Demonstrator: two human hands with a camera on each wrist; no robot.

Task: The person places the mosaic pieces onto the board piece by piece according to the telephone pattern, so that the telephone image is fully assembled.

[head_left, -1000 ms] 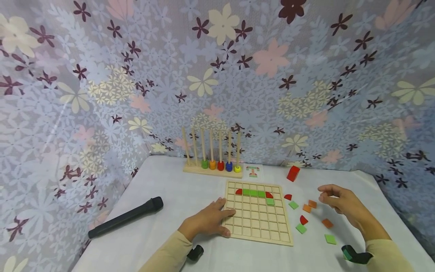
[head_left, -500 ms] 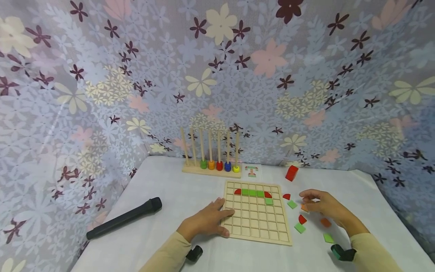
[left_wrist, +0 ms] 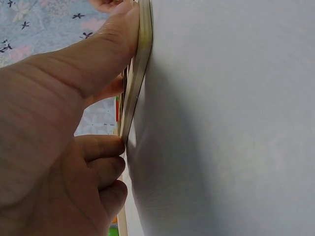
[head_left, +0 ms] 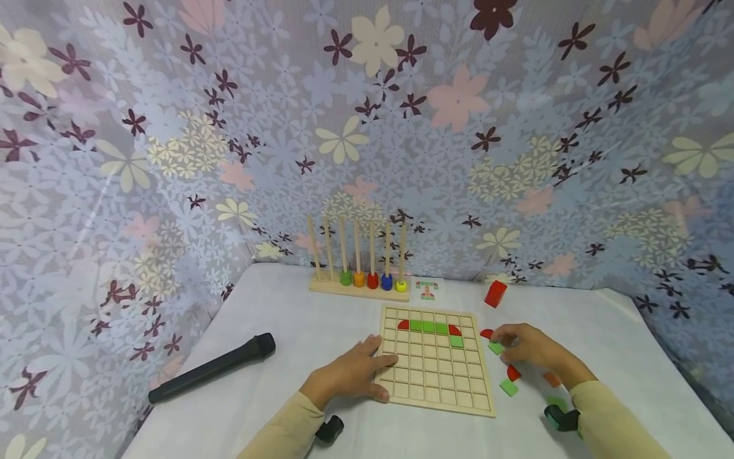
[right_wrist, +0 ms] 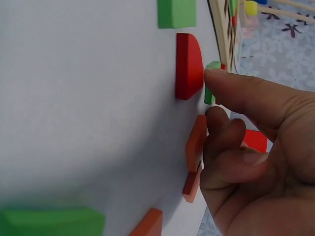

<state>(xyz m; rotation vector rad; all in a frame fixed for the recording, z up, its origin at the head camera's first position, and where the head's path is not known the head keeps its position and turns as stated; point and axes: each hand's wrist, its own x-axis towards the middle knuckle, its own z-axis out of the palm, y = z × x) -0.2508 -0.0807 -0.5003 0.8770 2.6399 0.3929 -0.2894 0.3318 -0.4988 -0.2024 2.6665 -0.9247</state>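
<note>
The left hand (head_left: pixel 346 374) rests along the left edge of the wooden grid board (head_left: pixel 424 408), index finger on the grid, thumb near the front corner. In the left wrist view, the thumb and fingertips touch the board's edge (left_wrist: pixel 139 71). On the grid lie green squares (head_left: pixel 428 327) in a row between two red quarter-rounds (head_left: pixel 404 325), plus a green square (head_left: pixel 456 342) below the right end. The right hand (head_left: pixel 533 347), thumb and index apart, hovers at a loose green tile (head_left: pixel 496 348); in the right wrist view its thumb tip is beside that tile (right_wrist: pixel 210 91).
Loose pieces right of the board include a red quarter-round (head_left: pixel 513 373), a green tile (head_left: pixel 508 387) and an orange tile (head_left: pixel 552 378). Behind are a peg rack (head_left: pixel 358 292), a pattern card (head_left: pixel 427 290) and a red block (head_left: pixel 496 294). A black microphone (head_left: pixel 212 368) lies left.
The right hand has moved left over the loose pieces, from beyond the orange tiles to the green tile near the board. The left hand has stayed on the board's edge.
</note>
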